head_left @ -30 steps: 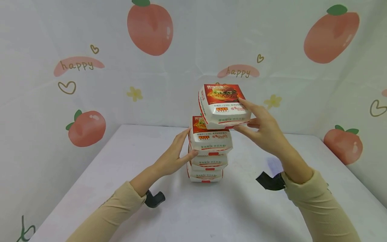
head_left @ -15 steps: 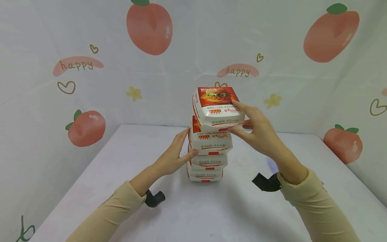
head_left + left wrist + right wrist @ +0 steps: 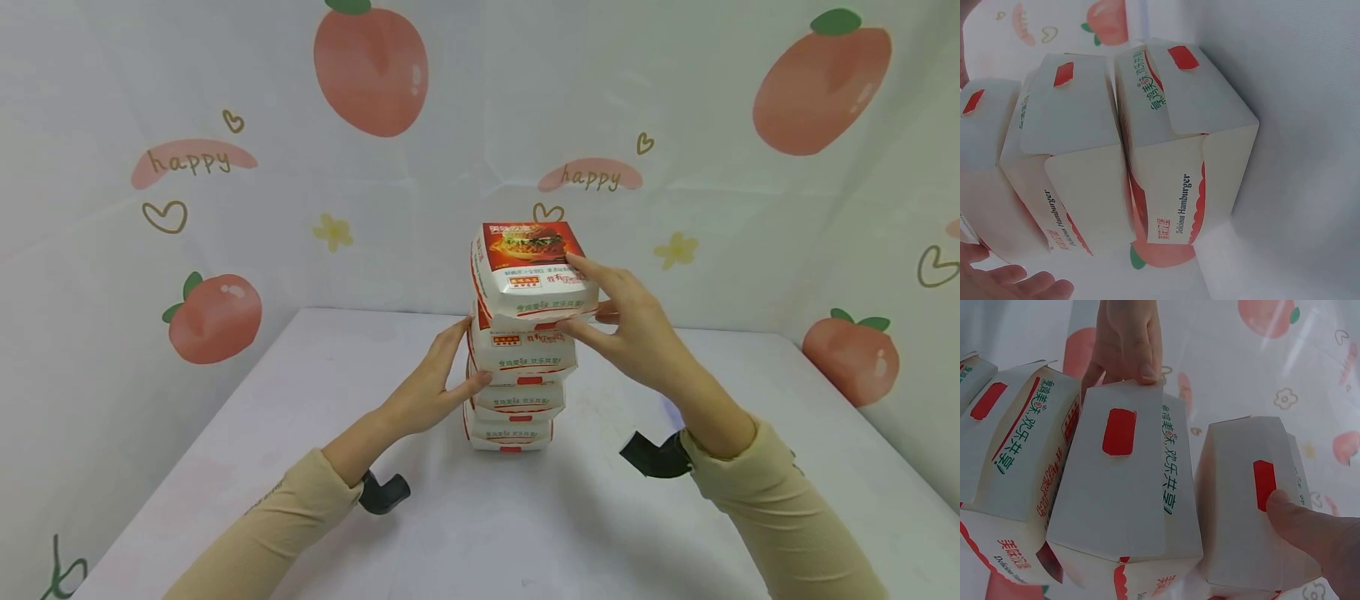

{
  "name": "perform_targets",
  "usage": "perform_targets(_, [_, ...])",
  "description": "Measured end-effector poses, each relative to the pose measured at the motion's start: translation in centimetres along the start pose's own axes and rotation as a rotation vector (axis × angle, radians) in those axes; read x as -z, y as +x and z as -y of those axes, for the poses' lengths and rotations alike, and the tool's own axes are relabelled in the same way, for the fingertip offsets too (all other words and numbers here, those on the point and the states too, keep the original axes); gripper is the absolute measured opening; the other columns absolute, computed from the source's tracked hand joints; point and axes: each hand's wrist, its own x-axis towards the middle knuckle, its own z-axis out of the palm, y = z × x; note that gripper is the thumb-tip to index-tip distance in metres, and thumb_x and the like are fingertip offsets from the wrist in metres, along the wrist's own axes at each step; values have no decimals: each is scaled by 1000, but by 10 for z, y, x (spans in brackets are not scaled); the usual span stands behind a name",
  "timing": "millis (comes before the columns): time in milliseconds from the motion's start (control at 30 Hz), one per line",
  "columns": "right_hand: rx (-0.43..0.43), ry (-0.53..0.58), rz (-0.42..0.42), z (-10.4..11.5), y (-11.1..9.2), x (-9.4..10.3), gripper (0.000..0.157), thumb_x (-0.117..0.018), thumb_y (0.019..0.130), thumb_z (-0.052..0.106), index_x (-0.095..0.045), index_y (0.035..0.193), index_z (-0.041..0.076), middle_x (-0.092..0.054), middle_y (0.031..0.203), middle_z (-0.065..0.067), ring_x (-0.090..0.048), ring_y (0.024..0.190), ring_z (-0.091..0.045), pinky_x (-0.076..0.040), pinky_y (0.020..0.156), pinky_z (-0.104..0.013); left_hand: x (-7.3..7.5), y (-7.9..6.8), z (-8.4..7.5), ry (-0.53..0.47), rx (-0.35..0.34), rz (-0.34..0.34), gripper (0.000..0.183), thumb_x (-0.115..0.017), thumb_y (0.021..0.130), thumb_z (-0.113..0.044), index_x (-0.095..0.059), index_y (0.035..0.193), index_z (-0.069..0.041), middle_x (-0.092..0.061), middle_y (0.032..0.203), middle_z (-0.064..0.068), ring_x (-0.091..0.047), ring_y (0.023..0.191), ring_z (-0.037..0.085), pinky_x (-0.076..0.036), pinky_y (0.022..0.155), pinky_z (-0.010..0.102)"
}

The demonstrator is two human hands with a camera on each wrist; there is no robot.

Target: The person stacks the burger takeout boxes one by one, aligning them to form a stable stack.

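Note:
Several white hamburger boxes with red printed lids stand in a stack. The lowest box (image 3: 510,437) rests on the table (image 3: 360,550), with another box (image 3: 521,404) above it. My left hand (image 3: 427,387) holds the third box (image 3: 525,358) at its left side, thumb on the front, fingers reaching along the side. My right hand (image 3: 637,333) grips the uppermost box (image 3: 528,287) by its right side, thumb (image 3: 1279,501) on the front near the red tab. This box sits slightly askew over the third one; whether they touch I cannot tell.
Behind the table hangs a white cloth (image 3: 450,233) printed with red fruit, hearts and "happy". Black wrist mounts (image 3: 656,457) show below both hands. The table's back edge (image 3: 375,311) lies behind the stack.
My right hand has moved left and down, bringing its hamburger box over the stack and lower against the third box. The left hand and the lower boxes have not moved.

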Motion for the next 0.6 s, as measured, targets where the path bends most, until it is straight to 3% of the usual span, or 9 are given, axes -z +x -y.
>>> perform_targets(600, [-4,-34,9,4,0,-1,75,-70,84,14,-30,147,21,-44,132,-18,-61,101,-35,-53,87,-48,1,1,-3,8,12,4,78,-52,94,-41,-5,151,-17,-14,156,7,-15,145,25,-24,113,56])
